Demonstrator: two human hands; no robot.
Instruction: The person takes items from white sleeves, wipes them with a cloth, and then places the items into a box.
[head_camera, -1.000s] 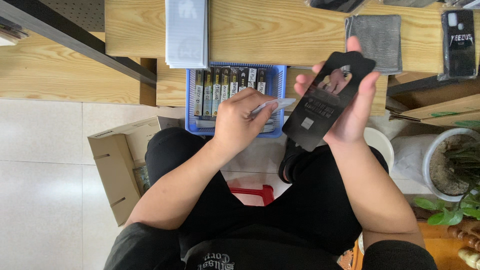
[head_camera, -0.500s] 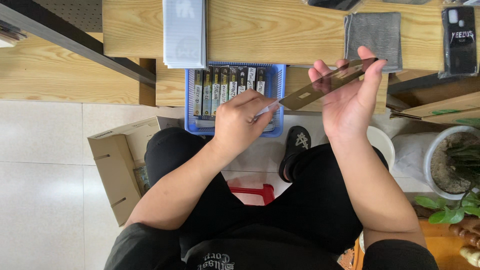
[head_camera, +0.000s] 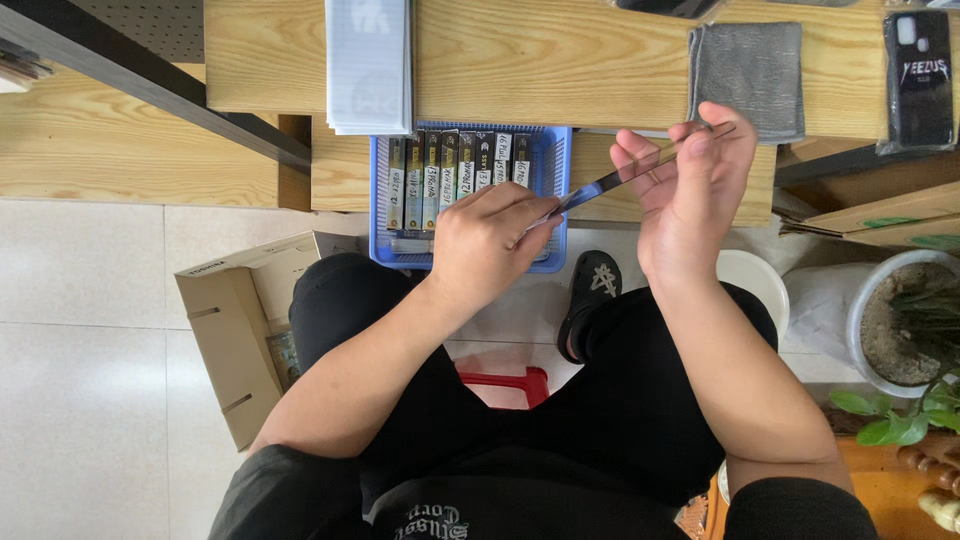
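A thin dark flat sleeve (head_camera: 640, 168), like a slim phone-accessory package, is turned nearly edge-on between my two hands. My right hand (head_camera: 690, 195) is under its far end, fingers spread up around it. My left hand (head_camera: 490, 240) pinches its near end, just in front of a blue basket (head_camera: 555, 165) holding several upright narrow boxes. I am seated, black trousers below my arms.
A wooden table (head_camera: 500, 60) carries a white stack of sleeves (head_camera: 368, 65), a grey cloth (head_camera: 748, 65) and a black phone case in plastic (head_camera: 918, 75). A cardboard box (head_camera: 235, 330) stands on the tiled floor at left, a potted plant (head_camera: 905, 330) at right.
The flat sleeve has turned from facing me to nearly edge-on. My left hand has moved up to pinch its near end.
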